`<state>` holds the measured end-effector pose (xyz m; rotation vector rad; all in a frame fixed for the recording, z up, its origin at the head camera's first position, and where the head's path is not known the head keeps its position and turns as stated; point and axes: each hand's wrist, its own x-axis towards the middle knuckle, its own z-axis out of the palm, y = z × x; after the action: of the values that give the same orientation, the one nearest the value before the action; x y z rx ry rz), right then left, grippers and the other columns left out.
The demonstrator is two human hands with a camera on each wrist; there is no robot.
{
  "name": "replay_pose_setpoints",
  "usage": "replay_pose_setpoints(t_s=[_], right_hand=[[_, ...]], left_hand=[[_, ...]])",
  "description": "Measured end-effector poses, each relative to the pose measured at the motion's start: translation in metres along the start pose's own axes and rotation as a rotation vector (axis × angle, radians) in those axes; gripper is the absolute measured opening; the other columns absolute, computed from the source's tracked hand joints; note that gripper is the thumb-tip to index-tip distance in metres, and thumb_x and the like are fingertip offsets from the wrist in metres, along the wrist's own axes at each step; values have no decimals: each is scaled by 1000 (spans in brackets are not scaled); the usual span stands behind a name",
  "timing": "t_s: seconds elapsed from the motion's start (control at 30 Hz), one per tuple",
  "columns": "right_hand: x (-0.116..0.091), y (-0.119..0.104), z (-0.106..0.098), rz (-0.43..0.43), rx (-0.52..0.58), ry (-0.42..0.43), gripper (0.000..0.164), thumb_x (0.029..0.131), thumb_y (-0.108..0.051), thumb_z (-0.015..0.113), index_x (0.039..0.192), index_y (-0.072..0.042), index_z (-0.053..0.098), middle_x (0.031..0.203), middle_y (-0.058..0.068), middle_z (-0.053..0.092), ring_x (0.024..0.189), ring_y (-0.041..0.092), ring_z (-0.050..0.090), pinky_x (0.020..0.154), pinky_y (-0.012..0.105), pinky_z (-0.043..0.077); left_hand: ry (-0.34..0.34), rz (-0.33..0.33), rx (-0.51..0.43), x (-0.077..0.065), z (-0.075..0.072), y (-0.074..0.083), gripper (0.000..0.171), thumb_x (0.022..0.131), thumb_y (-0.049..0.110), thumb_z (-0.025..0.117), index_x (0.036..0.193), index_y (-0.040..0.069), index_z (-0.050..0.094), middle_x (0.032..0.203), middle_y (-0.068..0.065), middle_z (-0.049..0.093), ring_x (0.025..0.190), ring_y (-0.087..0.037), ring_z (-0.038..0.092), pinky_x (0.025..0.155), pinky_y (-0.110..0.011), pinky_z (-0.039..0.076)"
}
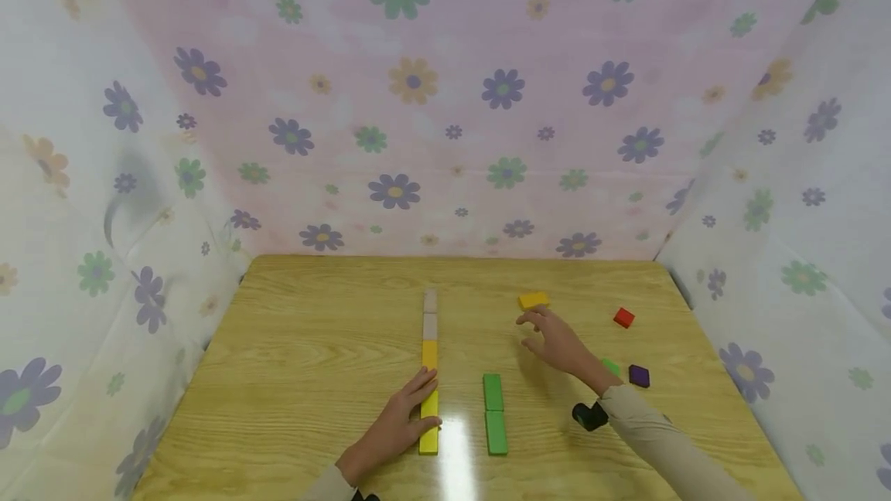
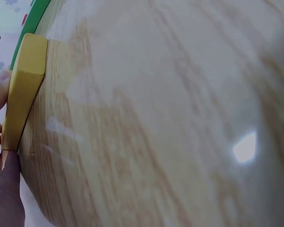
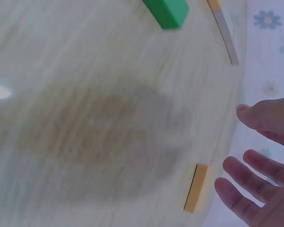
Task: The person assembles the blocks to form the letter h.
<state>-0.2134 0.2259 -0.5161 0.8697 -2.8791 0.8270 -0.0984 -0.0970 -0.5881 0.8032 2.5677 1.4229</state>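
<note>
On the table, a straight row joins two pale beige blocks [image 1: 430, 326], an orange block [image 1: 429, 353] and yellow blocks [image 1: 428, 443]. My left hand [image 1: 393, 425] lies across the yellow part, fingers fairly straight and thumb touching it. In the left wrist view, the thumb and fingers rest against a yellow block [image 2: 26, 80]. A separate orange block [image 1: 533, 299] lies toward the back; my right hand [image 1: 560, 342] hovers just in front of it, fingers loosely spread. The right wrist view shows that hand [image 3: 269, 179] holding nothing, apart from the orange block [image 3: 197, 188].
Two green blocks [image 1: 494, 412] stand end to end right of the row. Farther right lie a red block [image 1: 624, 318], a purple block [image 1: 640, 376] and a light green block [image 1: 610, 366], partly hidden by the right arm. Flowered cloth walls [image 1: 459, 138] enclose the wooden table [image 1: 313, 331].
</note>
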Motion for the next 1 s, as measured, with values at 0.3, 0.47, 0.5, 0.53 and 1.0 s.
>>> replay_pose_setpoints(t_s=[0.3, 0.47, 0.5, 0.53, 1.0], right_hand=[[26, 29, -11, 49, -2, 2, 32, 83, -2, 70, 113, 5, 60, 113, 21, 52, 88, 38, 58, 70, 46, 51], [36, 41, -14, 74, -25, -10, 34, 82, -2, 69, 114, 5, 59, 112, 23, 51, 89, 38, 58, 73, 49, 50], [38, 43, -14, 84, -27, -13, 34, 82, -1, 69, 114, 6, 59, 113, 24, 51, 90, 39, 58, 74, 50, 50], [39, 46, -15, 101, -24, -18, 35, 82, -1, 68, 115, 6, 58, 114, 25, 51, 92, 39, 57, 75, 51, 49], [51, 84, -2, 161, 2, -39, 44, 75, 8, 64, 118, 11, 55, 113, 32, 52, 96, 42, 54, 82, 55, 46]], left_hand=[[-1, 0, 7, 0, 0, 1, 64, 92, 27, 63, 141, -6, 38, 153, -13, 27, 141, -33, 18, 105, -50, 30], [-2, 2, 12, 0, -1, 1, 64, 92, 28, 63, 141, -6, 38, 153, -14, 26, 140, -34, 18, 106, -48, 31], [-1, 2, 11, 0, -1, 1, 64, 92, 28, 63, 141, -6, 38, 152, -14, 27, 140, -34, 18, 105, -48, 31], [-2, -1, 9, 0, -1, 1, 64, 92, 27, 63, 141, -6, 38, 152, -14, 27, 140, -34, 19, 106, -48, 31], [-9, -20, 13, 0, -1, 1, 64, 92, 28, 62, 141, -5, 38, 153, -13, 27, 140, -33, 19, 106, -47, 31]])
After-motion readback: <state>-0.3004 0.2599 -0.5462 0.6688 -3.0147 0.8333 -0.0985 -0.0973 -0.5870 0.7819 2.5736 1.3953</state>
